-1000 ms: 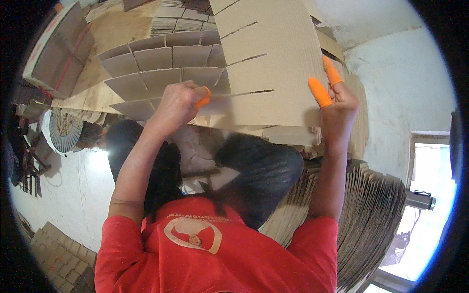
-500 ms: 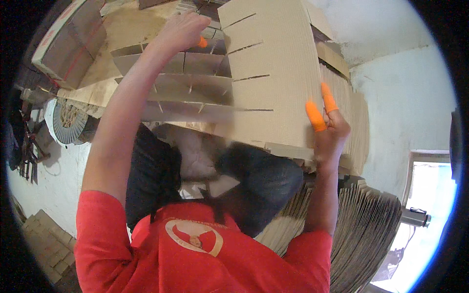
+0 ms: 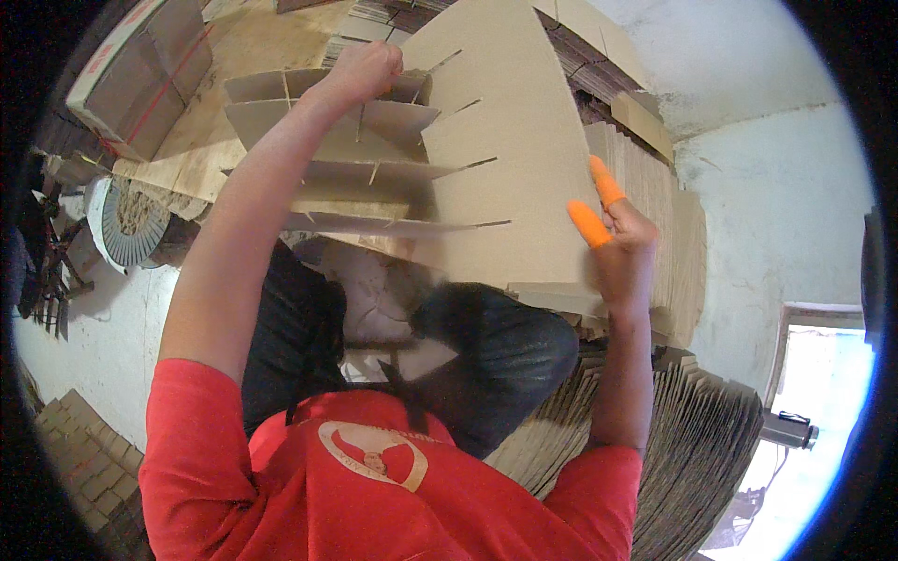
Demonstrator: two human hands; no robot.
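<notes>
A wide slotted cardboard sheet [image 3: 505, 150] stands tilted in front of me, its slots along the left edge. My right hand [image 3: 625, 245] grips its right edge, with orange finger cots on two fingers and the other fingers partly hidden. To the left, several cardboard divider strips [image 3: 327, 178] run crosswise, joined by crossing pieces. The right ends of the nearer strips meet slots in the sheet. At the far strips, my left hand [image 3: 365, 73] is closed at the top edge, apparently pinching a strip; its fingertips are mostly hidden.
A closed cardboard box [image 3: 140, 84] stands on the wooden table [image 3: 245, 37] at the far left. Stacked cardboard pieces [image 3: 645, 159] rise behind the sheet on the right. Another large stack [image 3: 692, 439] lies beside my right arm. A round grey fan-like object [image 3: 134, 224] is at left.
The slotted sheet has shifted left and tilted, bringing its slots against the nearer strip ends. My right hand has moved slightly left with it; my left hand has dropped slightly nearer.
</notes>
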